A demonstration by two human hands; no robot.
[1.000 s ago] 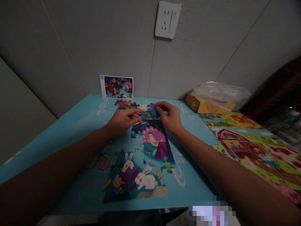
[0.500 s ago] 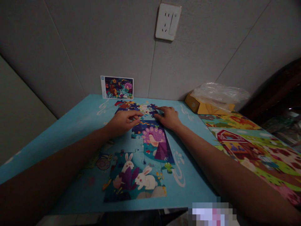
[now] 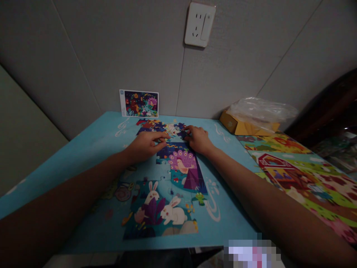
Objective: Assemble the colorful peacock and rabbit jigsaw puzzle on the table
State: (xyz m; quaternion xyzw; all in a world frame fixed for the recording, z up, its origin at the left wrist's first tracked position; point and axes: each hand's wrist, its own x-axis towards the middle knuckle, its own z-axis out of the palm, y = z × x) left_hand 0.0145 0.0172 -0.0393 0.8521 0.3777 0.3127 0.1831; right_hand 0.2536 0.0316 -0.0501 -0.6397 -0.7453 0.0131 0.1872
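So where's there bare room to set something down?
Widest free patch of the blue table: between its left edge, the left forearm and the picture card. A smaller one lies between the right hand and the yellow box. Crowded: the middle, with puzzle pieces between the left hand and the right, and the right side, with the farm picture.
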